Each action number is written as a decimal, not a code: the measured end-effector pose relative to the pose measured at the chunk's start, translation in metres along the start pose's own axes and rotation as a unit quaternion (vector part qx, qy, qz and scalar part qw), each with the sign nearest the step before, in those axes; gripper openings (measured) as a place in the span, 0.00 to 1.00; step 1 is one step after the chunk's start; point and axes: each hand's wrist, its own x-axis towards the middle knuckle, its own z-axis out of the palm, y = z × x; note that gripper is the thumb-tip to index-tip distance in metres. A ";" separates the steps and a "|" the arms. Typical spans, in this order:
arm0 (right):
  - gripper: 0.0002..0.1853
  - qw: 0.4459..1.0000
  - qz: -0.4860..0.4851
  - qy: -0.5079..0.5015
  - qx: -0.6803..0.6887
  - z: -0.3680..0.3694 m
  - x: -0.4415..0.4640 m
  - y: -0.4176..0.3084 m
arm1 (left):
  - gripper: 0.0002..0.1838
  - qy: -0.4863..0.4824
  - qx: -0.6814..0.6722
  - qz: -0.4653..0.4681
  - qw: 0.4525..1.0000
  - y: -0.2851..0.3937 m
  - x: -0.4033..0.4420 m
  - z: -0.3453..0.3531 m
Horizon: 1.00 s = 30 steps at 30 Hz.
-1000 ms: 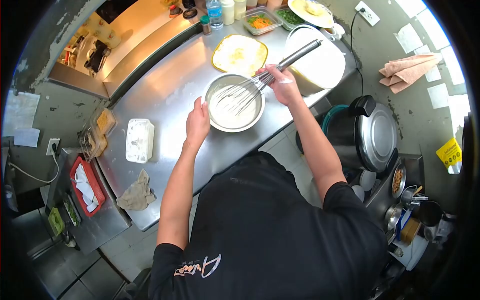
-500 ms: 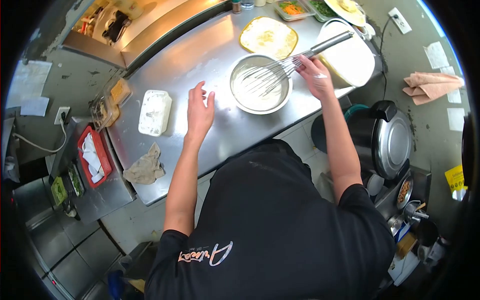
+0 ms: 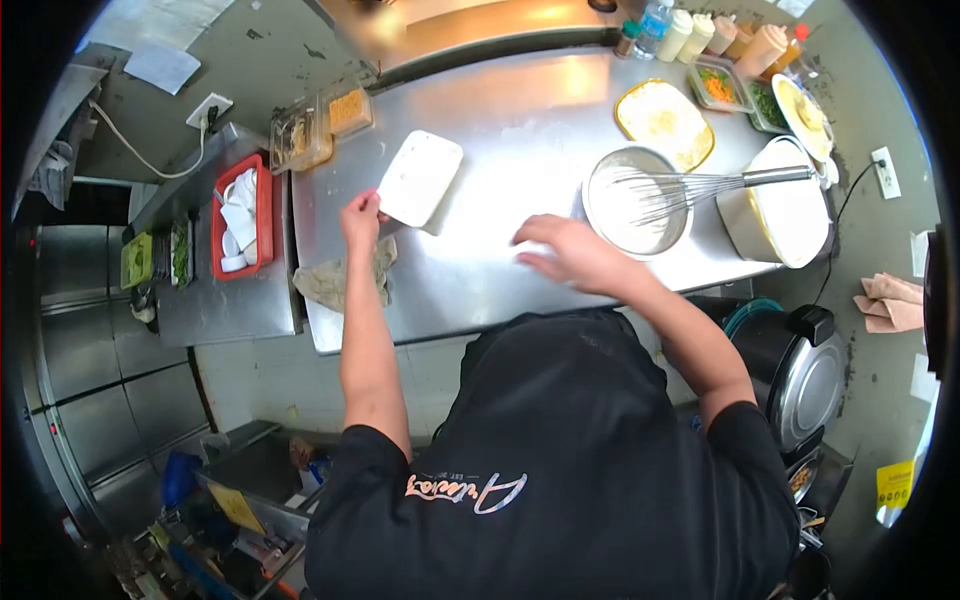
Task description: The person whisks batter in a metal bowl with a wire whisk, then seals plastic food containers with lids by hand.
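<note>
My left hand (image 3: 362, 220) pinches the near-left corner of a white rectangular plastic container (image 3: 422, 180) on the steel table. Out over the table's front part, my right hand (image 3: 572, 252) holds nothing, with thumb and fingers apart and slightly smeared by motion. To its right stands a round metal bowl (image 3: 605, 232) with a white mixture in it. A wire whisk (image 3: 735, 183) leans in that bowl, its handle lying across a large white tub (image 3: 745, 225). Below my left hand lies a crumpled grey cloth (image 3: 325, 285).
Behind the bowl is a yellow-rimmed tray (image 3: 622, 110) of pale food. Sauce bottles (image 3: 692, 38) and a vegetable container (image 3: 720, 85) line the back right. Clear food boxes (image 3: 300, 132) and a red basket (image 3: 265, 215) are at left. A large black cooker (image 3: 790, 370) stands lower right.
My view has swung left. My right hand has let go of the whisk and moved left of the bowl. My left hand has reached left and taken hold of the white container.
</note>
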 end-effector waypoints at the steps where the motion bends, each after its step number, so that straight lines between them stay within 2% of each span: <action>1: 0.15 0.999 -0.032 -0.027 -0.013 0.025 0.020 0.002 | 0.12 -0.015 0.015 0.002 1.000 0.000 -0.003 0.005; 2: 0.16 0.997 -0.052 -0.040 -0.037 0.049 0.038 0.005 | 0.11 -0.030 0.030 0.005 0.999 0.002 -0.006 0.012; 4: 0.18 0.971 -0.142 0.012 -0.190 0.084 0.072 0.013 | 0.14 -0.069 0.005 -0.026 0.997 0.006 -0.020 0.028; 7: 0.16 0.927 -0.144 0.048 -0.344 0.118 0.098 0.030 | 0.14 -0.108 -0.031 -0.043 0.993 0.011 -0.045 0.049; 10: 0.13 0.914 -0.120 -0.019 -0.386 0.129 0.087 0.031 | 0.13 -0.123 -0.051 -0.064 0.989 0.017 -0.061 0.060; 13: 0.11 0.885 -0.158 0.035 -0.436 0.133 0.074 0.030 | 0.15 -0.138 -0.073 -0.090 0.984 0.016 -0.065 0.061; 15: 0.11 0.894 -0.152 -0.003 -0.422 0.127 0.072 0.031 | 0.19 -0.160 -0.098 -0.096 0.977 0.011 -0.064 0.060; 18: 0.12 0.905 -0.148 -0.011 -0.398 0.113 0.075 0.029 | 0.35 -0.182 -0.112 0.035 0.976 -0.003 -0.078 0.064; 21: 0.14 0.917 -0.143 0.008 -0.372 0.102 0.078 0.026 | 0.46 -0.205 0.060 0.170 0.962 0.003 -0.104 0.075; 22: 0.15 0.921 -0.141 0.013 -0.364 0.097 0.079 0.023 | 0.48 -0.206 0.074 0.179 0.959 0.016 -0.116 0.082; 25: 0.17 0.922 -0.166 0.017 -0.348 0.084 0.079 0.013 | 0.43 -0.182 -0.048 0.129 0.974 0.022 -0.120 0.109; 28: 0.18 0.925 -0.164 0.031 -0.342 0.084 0.081 0.015 | 0.42 -0.101 0.060 0.167 0.979 0.012 -0.111 0.118; 30: 0.17 0.925 -0.155 0.027 -0.346 0.081 0.079 0.016 | 0.43 -0.083 0.114 0.194 0.971 0.011 -0.108 0.122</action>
